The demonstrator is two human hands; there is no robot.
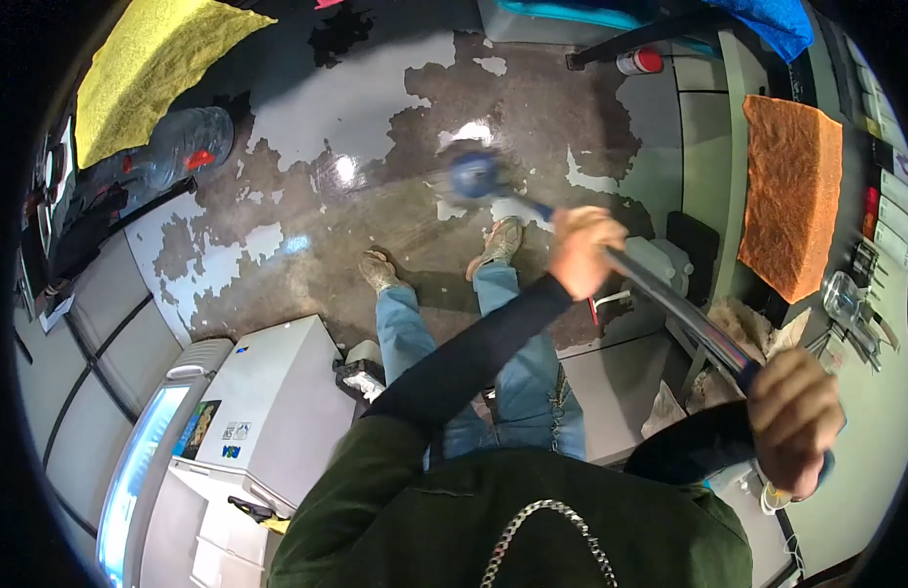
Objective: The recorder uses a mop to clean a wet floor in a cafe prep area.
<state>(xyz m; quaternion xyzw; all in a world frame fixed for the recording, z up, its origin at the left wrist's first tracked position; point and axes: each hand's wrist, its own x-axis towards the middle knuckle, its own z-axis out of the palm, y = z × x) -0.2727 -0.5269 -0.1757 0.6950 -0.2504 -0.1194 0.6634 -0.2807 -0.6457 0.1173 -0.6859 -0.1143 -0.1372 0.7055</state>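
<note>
A long dark pole (671, 301) runs slantwise from the lower right up towards the middle of the view. My left hand (588, 250) is closed around its lower part, nearer the floor. At the upper end of the pole, my right hand (794, 422) grips it close to my right side. A blue round head (474, 175) sits at the far end, over the worn floor (336, 220) just beyond my shoes; it is blurred, so its exact kind cannot be told. Wet-looking glints show on the floor near it.
Clear plastic bottles (193, 147) and a yellow cloth (153, 73) lie left. An orange cloth (790, 198) hangs over a shelf edge at right, near knives (865, 331). A white freezer (278, 404) stands lower left. A red-lidded jar (640, 62) and a grey bin (564, 26) stand ahead.
</note>
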